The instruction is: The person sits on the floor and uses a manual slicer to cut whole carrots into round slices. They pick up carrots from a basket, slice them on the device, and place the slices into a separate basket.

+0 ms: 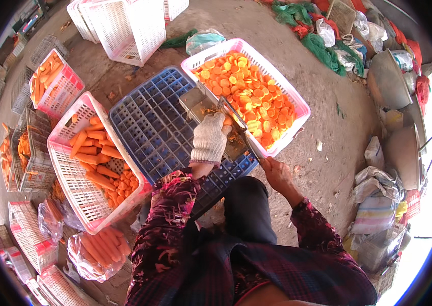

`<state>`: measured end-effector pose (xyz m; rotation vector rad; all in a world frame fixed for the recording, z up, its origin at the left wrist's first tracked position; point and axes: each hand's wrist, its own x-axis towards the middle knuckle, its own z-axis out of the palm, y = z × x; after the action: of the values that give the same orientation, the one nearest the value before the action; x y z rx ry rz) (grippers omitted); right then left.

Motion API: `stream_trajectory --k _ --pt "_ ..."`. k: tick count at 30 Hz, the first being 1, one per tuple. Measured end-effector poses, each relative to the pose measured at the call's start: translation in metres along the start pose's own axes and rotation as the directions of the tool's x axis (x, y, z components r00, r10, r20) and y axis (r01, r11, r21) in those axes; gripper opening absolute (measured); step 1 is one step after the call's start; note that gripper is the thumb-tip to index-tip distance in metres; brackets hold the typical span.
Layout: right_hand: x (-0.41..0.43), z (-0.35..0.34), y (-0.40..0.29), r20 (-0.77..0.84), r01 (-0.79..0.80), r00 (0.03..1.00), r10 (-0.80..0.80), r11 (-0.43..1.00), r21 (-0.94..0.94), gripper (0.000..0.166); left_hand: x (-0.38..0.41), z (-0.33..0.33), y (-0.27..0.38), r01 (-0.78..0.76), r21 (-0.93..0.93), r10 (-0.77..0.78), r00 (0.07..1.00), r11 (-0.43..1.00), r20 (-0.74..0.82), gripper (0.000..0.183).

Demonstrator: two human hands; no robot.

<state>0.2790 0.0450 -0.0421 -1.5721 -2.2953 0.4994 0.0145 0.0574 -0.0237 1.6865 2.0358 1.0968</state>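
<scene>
My left hand, in a knitted work glove, holds a peeled carrot piece against a metal cutting board littered with orange scraps. My bare right hand grips the near end of a long cutting blade, which lies along the board's right edge. Underneath the board is an upturned blue plastic crate. Just beyond the blade, a pink-and-white plastic crate holds many crinkle-cut carrot slices. The lower part of the held carrot is hidden by my glove.
At left, a white-and-pink crate contains peeled carrots and small carrot ends. Bagged carrots lie below it. White crates stand ahead; large basins, sacks and netting line the right side of the concrete floor.
</scene>
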Motion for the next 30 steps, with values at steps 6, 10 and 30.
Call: stream_trajectory --k 6,10,30 --pt "0.017 -0.073 -0.062 0.079 0.001 0.997 -0.004 0.999 0.040 0.035 -0.004 0.006 -0.021 -0.022 0.005 0.023 0.997 1.000 -0.075 0.022" --pt "0.004 -0.039 -0.039 0.100 -0.032 0.995 0.021 0.994 0.107 0.036 -0.002 0.004 -0.005 -0.012 -0.061 0.009 0.999 0.998 -0.051 0.021" --pt "0.006 -0.034 -0.033 0.087 -0.015 0.996 0.016 1.000 -0.013 0.032 0.001 0.003 -0.008 0.035 -0.081 -0.043 0.995 0.996 -0.090 0.028"
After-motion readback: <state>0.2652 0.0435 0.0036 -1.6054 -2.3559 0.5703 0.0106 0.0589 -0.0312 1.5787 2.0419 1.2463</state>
